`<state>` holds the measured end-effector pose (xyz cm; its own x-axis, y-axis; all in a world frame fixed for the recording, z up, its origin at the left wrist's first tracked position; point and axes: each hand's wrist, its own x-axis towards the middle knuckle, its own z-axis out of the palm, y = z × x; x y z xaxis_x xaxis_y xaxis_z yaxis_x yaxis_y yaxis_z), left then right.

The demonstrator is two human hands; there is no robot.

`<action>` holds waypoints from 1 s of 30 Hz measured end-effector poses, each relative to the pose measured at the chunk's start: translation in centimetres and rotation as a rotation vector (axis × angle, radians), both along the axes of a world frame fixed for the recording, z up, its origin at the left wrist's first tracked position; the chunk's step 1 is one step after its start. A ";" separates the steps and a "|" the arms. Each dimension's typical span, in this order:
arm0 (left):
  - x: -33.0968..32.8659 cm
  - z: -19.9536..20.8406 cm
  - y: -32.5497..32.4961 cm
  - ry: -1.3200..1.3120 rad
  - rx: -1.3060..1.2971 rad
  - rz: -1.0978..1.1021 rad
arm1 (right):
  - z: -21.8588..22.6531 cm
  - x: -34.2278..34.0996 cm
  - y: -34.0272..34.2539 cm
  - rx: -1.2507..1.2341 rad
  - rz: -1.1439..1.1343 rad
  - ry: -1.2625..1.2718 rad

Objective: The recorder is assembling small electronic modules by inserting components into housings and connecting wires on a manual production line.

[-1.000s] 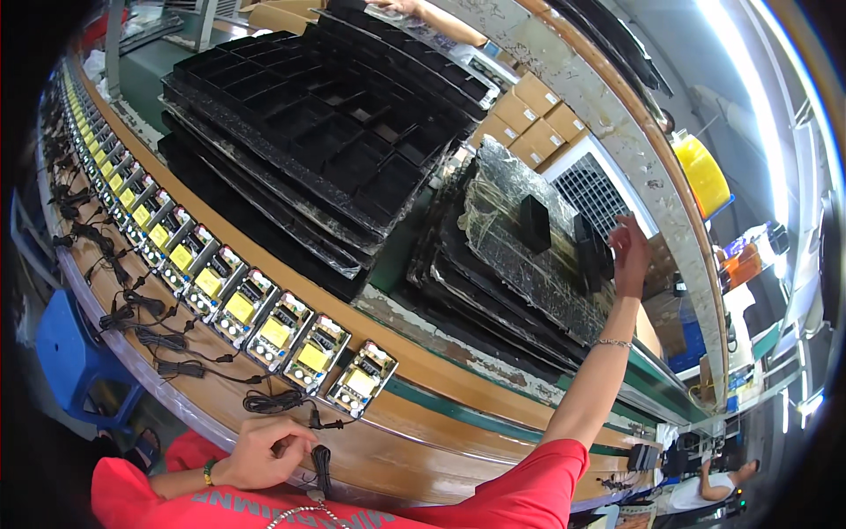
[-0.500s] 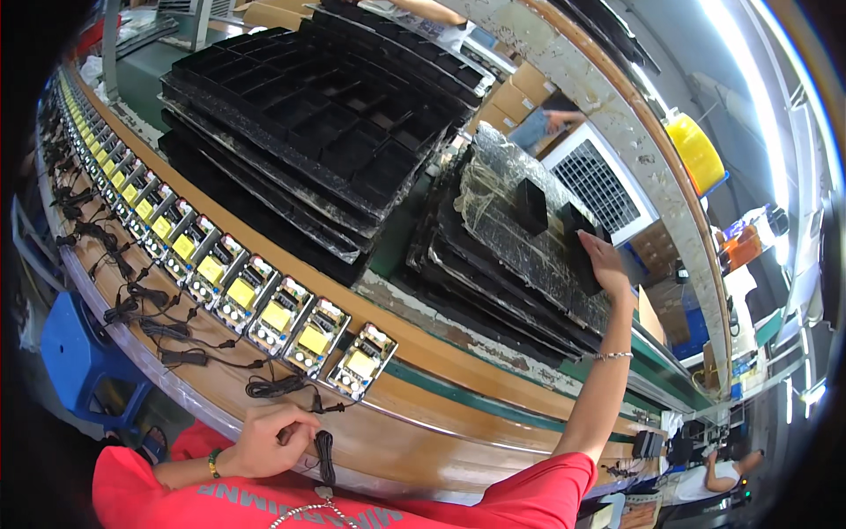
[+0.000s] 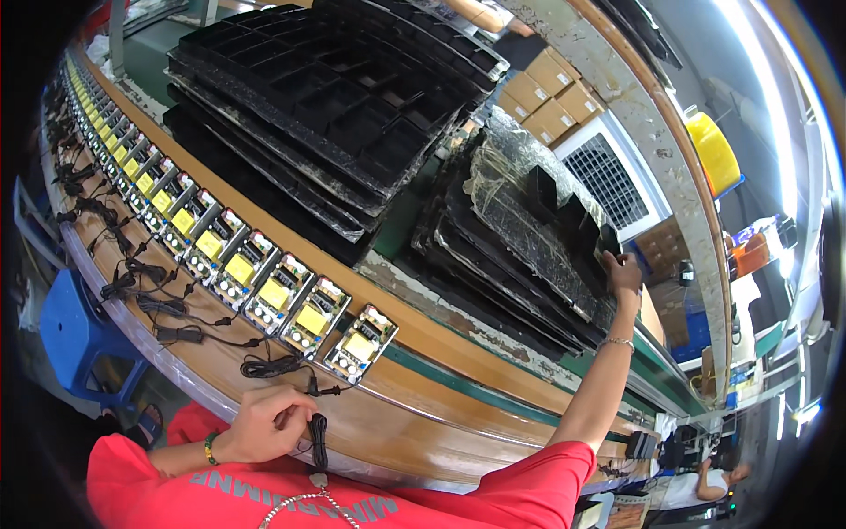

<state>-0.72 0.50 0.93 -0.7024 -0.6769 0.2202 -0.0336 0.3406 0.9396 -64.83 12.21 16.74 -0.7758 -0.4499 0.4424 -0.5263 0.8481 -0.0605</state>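
1. I had the right hand (image 3: 624,271) at a black case (image 3: 608,238), fingers curled; I couldn't tell whether they gripped it.
2. The case lay just forward-left of that hand, above the film-wrapped stack (image 3: 495,185); its long axis was unclear.
3. The left hand (image 3: 269,423), well apart, curled beside a cable bundle (image 3: 319,443); its hold was unclear.
4. Ahead-right, a circuit board (image 3: 359,344) sat on the bench (image 3: 419,432).

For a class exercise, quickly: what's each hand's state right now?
Left hand: curled beside a black cable bundle; grip cannot be told.
Right hand: curled at a black block; grip cannot be told.
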 end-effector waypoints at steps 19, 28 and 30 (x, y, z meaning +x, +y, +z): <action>-0.1 -0.6 -0.5 0.097 -0.060 -0.005 | 0.0 34.1 10.5 -0.944 0.750 0.284; -0.7 0.9 0.8 -0.042 -0.319 0.088 | -2.4 38.7 9.6 -0.615 0.868 0.123; -1.1 1.0 0.8 -0.054 -0.304 0.071 | -3.2 39.5 8.6 0.071 0.829 0.227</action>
